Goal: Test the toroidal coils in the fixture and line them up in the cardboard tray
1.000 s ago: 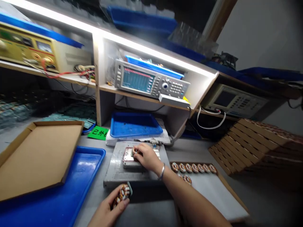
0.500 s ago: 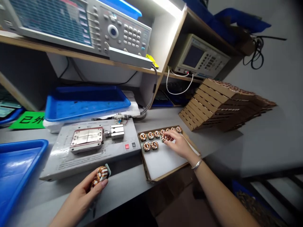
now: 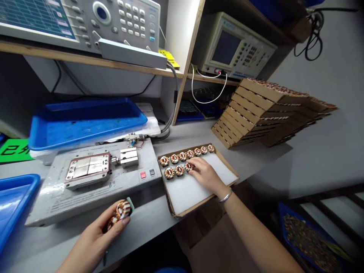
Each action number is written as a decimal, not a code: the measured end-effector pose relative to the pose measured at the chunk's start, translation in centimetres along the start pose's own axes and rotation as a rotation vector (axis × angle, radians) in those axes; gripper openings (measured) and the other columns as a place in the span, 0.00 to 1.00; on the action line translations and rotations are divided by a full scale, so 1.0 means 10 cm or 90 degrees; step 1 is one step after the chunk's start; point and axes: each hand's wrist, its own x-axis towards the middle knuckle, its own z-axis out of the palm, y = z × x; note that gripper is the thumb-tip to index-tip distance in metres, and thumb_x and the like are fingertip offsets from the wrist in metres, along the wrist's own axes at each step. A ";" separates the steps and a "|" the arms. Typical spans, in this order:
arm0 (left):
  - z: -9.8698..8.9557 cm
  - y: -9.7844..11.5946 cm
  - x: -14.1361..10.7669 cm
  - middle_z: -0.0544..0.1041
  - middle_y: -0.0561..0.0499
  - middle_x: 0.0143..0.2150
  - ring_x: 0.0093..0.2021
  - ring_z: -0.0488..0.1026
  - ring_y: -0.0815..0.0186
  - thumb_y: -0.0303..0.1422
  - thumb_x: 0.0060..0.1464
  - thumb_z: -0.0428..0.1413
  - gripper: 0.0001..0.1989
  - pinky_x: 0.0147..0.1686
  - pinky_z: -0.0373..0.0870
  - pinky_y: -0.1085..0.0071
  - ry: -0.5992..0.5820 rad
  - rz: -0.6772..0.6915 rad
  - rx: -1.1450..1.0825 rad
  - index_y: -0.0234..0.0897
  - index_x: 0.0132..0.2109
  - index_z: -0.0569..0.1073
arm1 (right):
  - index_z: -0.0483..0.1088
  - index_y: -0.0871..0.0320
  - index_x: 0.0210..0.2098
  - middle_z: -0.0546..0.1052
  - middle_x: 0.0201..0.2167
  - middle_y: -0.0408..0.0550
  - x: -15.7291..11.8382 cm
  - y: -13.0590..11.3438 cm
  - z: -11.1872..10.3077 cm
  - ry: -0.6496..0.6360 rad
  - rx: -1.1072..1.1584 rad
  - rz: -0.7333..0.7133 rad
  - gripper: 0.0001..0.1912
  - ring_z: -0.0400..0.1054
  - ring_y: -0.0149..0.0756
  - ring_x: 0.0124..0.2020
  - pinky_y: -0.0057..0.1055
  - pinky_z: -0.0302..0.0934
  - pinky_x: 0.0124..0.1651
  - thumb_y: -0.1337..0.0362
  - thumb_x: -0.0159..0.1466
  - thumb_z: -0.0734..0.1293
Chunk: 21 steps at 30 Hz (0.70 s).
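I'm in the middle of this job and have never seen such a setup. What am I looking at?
There is no robot: a person works with two bare hands, and every picture comes from one head-worn camera looking forward and down. The left hand holds wire-wound ring coils. The right hand has its fingertips on another ring coil in the nearer row of a shallow cardboard tray; the far row has seven. Left of that, on the grey bench, sits a grey box with a metal plate, a red switch and a black switch.
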 end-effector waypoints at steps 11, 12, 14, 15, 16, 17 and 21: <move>-0.06 0.23 -0.15 0.72 0.52 0.51 0.52 0.67 0.58 0.48 0.47 0.52 0.29 0.50 0.62 0.71 -0.067 0.088 0.203 0.40 0.54 0.65 | 0.57 0.56 0.56 0.62 0.55 0.52 0.11 -0.96 -0.05 -0.053 -0.071 -0.206 0.25 0.55 0.40 0.56 0.40 0.53 0.57 0.66 0.59 0.63; -0.07 0.28 -0.18 0.74 0.52 0.49 0.49 0.68 0.59 0.47 0.47 0.52 0.28 0.48 0.63 0.72 -0.076 0.100 0.210 0.40 0.54 0.65 | 0.56 0.56 0.57 0.62 0.55 0.52 0.14 -1.14 0.03 -0.106 -0.052 -0.270 0.26 0.56 0.39 0.55 0.38 0.55 0.56 0.64 0.59 0.64; -0.11 0.34 -0.23 0.75 0.53 0.46 0.45 0.70 0.61 0.45 0.50 0.51 0.27 0.44 0.64 0.73 -0.094 0.123 0.199 0.40 0.55 0.64 | 0.58 0.55 0.55 0.65 0.52 0.51 0.20 -1.43 0.27 -0.203 -0.052 -0.385 0.24 0.59 0.38 0.50 0.36 0.58 0.51 0.63 0.59 0.64; -0.14 0.36 -0.25 0.75 0.53 0.45 0.43 0.70 0.62 0.44 0.51 0.50 0.26 0.43 0.65 0.73 -0.100 0.132 0.184 0.40 0.56 0.64 | 0.61 0.56 0.52 0.67 0.49 0.51 0.24 -1.53 0.40 -0.234 -0.065 -0.424 0.21 0.61 0.38 0.47 0.35 0.59 0.48 0.63 0.60 0.63; -0.18 0.36 -0.28 0.75 0.53 0.44 0.42 0.70 0.63 0.44 0.51 0.50 0.26 0.42 0.65 0.74 -0.105 0.139 0.163 0.40 0.56 0.63 | 0.63 0.57 0.49 0.69 0.46 0.51 0.28 -1.61 0.52 -0.254 -0.076 -0.449 0.17 0.62 0.37 0.45 0.34 0.60 0.45 0.63 0.60 0.63; -0.22 0.35 -0.29 0.75 0.54 0.44 0.42 0.70 0.64 0.43 0.52 0.50 0.26 0.41 0.65 0.74 -0.109 0.144 0.138 0.41 0.57 0.63 | 0.65 0.57 0.46 0.70 0.43 0.50 0.32 -1.66 0.62 -0.268 -0.080 -0.463 0.14 0.63 0.36 0.42 0.33 0.60 0.43 0.63 0.61 0.62; -0.42 0.24 -0.34 0.75 0.54 0.42 0.44 0.69 0.64 0.43 0.50 0.53 0.25 0.43 0.64 0.74 -0.119 0.139 0.016 0.42 0.55 0.65 | 0.67 0.58 0.42 0.72 0.37 0.48 0.52 -1.78 0.79 -0.312 0.000 -0.469 0.11 0.64 0.34 0.38 0.30 0.60 0.41 0.62 0.60 0.64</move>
